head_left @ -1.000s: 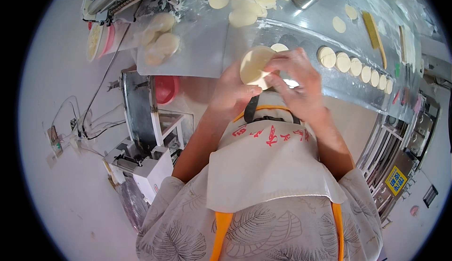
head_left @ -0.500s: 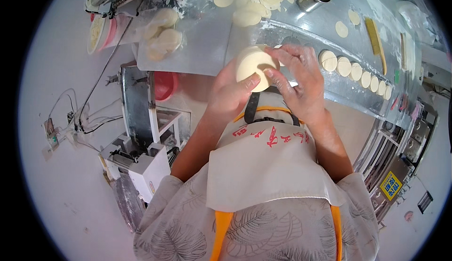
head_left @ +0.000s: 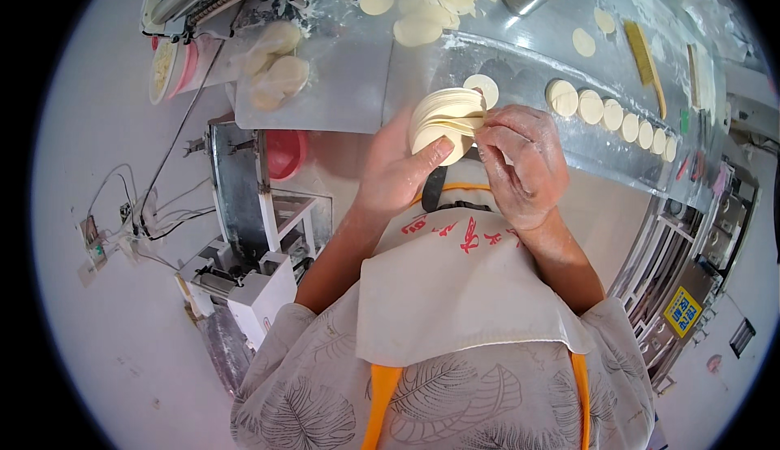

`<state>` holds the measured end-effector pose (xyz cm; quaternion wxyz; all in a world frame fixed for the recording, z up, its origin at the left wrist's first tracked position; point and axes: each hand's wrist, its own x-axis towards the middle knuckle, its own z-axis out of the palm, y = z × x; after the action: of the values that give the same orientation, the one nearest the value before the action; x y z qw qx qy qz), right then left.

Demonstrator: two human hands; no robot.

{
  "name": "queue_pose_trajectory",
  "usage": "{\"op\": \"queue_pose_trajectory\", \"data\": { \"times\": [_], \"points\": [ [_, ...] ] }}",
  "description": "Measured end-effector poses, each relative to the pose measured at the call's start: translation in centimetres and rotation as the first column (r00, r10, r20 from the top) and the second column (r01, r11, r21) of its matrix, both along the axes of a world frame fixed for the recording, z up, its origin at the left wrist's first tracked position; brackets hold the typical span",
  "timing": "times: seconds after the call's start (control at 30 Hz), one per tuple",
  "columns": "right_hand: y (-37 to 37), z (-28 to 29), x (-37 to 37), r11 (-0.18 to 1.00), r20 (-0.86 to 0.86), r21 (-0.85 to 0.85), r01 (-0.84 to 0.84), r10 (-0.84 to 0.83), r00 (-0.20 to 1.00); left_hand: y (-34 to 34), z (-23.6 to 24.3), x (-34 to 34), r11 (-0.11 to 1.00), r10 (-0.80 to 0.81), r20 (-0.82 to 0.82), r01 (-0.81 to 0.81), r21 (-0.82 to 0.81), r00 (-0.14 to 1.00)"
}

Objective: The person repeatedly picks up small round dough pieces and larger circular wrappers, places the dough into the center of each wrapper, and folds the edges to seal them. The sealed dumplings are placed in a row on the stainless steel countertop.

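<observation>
I am holding a stack of round dough wrappers (head_left: 443,121) just above the near edge of the metal table (head_left: 341,93), its layered edges pointing up and to the right, the flat faces tilted toward me. My left hand (head_left: 398,170) is cupping it with the thumb pressing its face, while my right hand (head_left: 524,162) is pinching its right edge. Since a moment ago the stack is tipping more edge-on, showing its layers.

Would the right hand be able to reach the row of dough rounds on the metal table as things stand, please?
Probably yes. The right hand is pinching the stack of dough wrappers that the left hand cradles, and the row of dough rounds lies just beyond it on the metal table with nothing between.
</observation>
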<state>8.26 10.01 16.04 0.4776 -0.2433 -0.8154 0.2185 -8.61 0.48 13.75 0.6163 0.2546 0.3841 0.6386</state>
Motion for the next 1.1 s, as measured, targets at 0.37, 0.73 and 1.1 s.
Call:
{"op": "queue_pose_trajectory", "data": {
  "times": [0.37,0.73,1.1],
  "points": [
    [-0.2,0.4,0.6,0.999,0.053,0.025,0.043,-0.044,0.998,0.1,0.1,0.6,1.000,0.021,0.055,-0.021,0.002,0.998],
    [0.0,-0.8,0.0,0.996,0.087,0.061,0.067,-0.072,0.994,0.2,0.2,0.7,0.999,0.010,0.079,-0.006,-0.047,0.997],
    [0.0,-0.2,-0.1,0.997,0.113,0.077,0.009,-0.017,0.993,0.3,-0.5,0.5,0.997,0.000,0.158,0.013,-0.080,0.987]
  ]
}}
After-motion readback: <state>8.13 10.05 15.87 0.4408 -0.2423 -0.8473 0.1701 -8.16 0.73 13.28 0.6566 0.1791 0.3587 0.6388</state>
